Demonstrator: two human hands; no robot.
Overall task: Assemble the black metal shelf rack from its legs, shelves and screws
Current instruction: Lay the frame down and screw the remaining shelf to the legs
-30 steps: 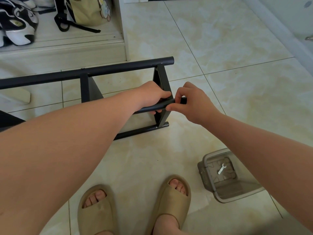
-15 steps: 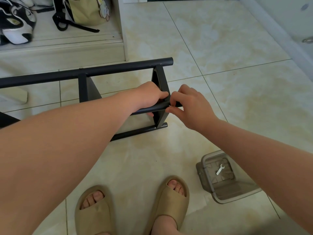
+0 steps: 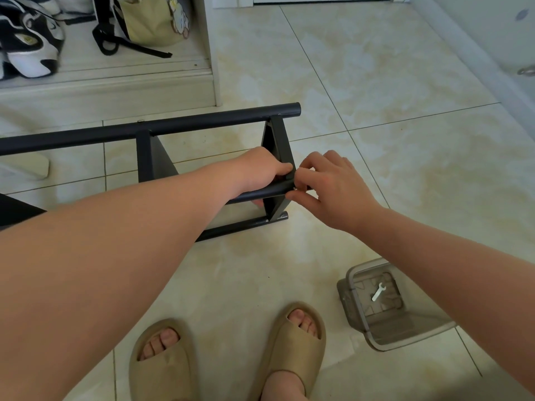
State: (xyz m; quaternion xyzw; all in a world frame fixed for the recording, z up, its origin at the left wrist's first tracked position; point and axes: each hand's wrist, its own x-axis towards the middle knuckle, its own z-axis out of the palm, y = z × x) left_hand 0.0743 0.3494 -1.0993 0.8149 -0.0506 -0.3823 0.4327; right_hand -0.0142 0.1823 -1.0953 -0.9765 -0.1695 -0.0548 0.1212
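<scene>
Right hand [image 3: 333, 186] has slid in along the tube since a second ago, and the stub of tube that stuck out past its fingers is now covered. The black metal shelf rack [image 3: 202, 124] lies on its side on the tiled floor [image 3: 376, 82], just ahead of the person's feet, its far rail running off the left edge. The near rail [image 3: 260, 193] is raised off the floor, and both hands meet on it at the end panel [image 3: 279, 140]. Left hand [image 3: 260, 169] grips that rail from above, fingers curled under it and thumb laid over the top against the panel's edge. The right thumb and forefinger pinch the very tip of the rail, the other fingers arching loosely above; whether a screw sits between those fingertips I cannot tell, it is hidden. Thumb and fingertips of the two hands are almost touching. Below them a lower rail [image 3: 240, 227] rests on the tiles, and a second panel [image 3: 150, 157] stands further left along the frame. Nearer in, two tan slippers [image 3: 162, 366] point toward the rack. Right of them a clear plastic bin [image 3: 405, 328] lies tipped on its side, with a small white wrench [image 3: 378, 291] against its bottom. Up at the far left, a pale cabinet ledge [image 3: 115, 82] holds black-and-white sneakers [image 3: 26, 50] and a beige bag [image 3: 150, 21].
</scene>
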